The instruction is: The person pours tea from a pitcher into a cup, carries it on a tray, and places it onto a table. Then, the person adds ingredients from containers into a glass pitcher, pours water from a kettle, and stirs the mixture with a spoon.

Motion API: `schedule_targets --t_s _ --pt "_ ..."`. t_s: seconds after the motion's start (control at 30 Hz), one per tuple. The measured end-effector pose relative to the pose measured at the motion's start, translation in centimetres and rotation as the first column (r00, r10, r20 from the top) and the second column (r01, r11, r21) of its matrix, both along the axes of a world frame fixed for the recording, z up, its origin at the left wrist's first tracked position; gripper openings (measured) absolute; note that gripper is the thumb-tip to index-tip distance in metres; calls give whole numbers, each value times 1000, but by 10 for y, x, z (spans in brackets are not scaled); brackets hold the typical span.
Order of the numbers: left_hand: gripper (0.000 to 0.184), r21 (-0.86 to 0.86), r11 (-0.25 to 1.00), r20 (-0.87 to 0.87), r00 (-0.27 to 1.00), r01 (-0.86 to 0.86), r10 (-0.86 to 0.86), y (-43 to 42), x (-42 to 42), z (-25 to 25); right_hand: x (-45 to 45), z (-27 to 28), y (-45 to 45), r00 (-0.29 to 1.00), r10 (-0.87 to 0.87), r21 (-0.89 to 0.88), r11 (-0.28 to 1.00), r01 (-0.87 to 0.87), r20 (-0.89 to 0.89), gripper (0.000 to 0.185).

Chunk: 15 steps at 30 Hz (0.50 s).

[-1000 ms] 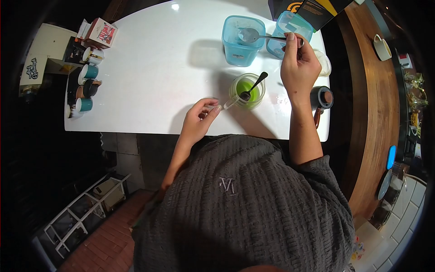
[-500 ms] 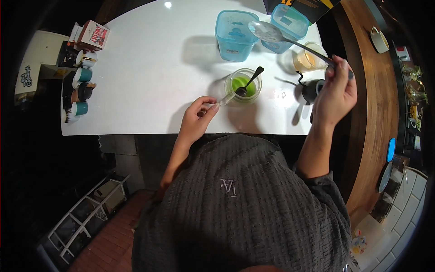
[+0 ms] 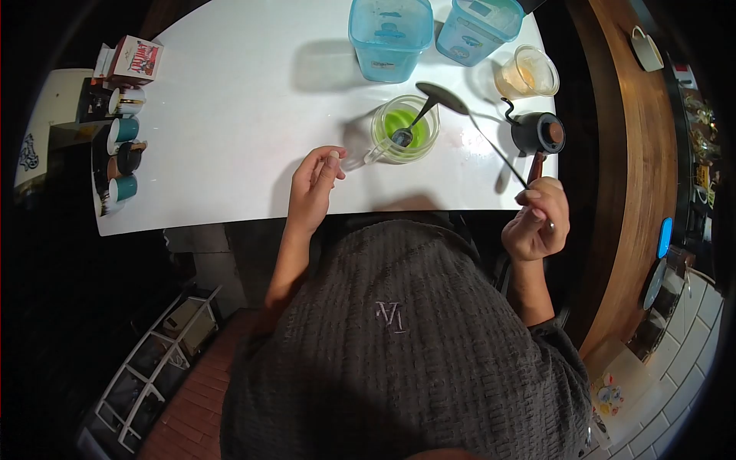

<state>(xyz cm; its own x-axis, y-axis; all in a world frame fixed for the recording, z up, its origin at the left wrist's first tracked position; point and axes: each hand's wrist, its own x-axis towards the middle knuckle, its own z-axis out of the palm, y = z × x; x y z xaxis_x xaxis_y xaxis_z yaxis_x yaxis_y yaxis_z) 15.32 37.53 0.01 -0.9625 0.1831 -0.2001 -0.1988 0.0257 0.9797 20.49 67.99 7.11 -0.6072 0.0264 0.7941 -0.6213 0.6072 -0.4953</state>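
A clear glass mug (image 3: 426, 150) with green liquid stands near the table's front edge, its handle pointing front-left. A small dark spoon (image 3: 415, 121) leans inside it, its bowl in the liquid. My right hand (image 3: 539, 222) is closed around the end of a long-handled metal spoon (image 3: 491, 143). That spoon's bowl hangs above the mug's right rim, overlapping the small spoon's handle tip from this angle. My left hand (image 3: 313, 188) is just left of the mug handle, apart from it, with loosely curled fingers and nothing in them.
Two blue plastic containers (image 3: 389, 46) (image 3: 474, 38) stand behind the mug. On the right are a glass with tan contents (image 3: 527, 74) and a black gooseneck kettle (image 3: 529, 134). Several cups (image 3: 124, 130) and a box (image 3: 136, 59) line the left edge. A wooden counter (image 3: 625, 169) runs along the right.
My left hand has let go of the mug handle and drawn left. My right hand has come down toward me, bringing the long-handled spoon's bowl from beside the blue containers to near the mug.
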Motion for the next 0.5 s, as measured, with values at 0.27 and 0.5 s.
schedule_targets --t_s 0.27,0.5 --pt "33 -18 999 -6 999 -48 47 -7 10 4 -77 37 -27 982 -190 -247 952 183 -7 22" --pt "32 -11 989 -8 989 -147 147 -15 27 13 -159 18 -64 969 -242 5 970 242 51 11"
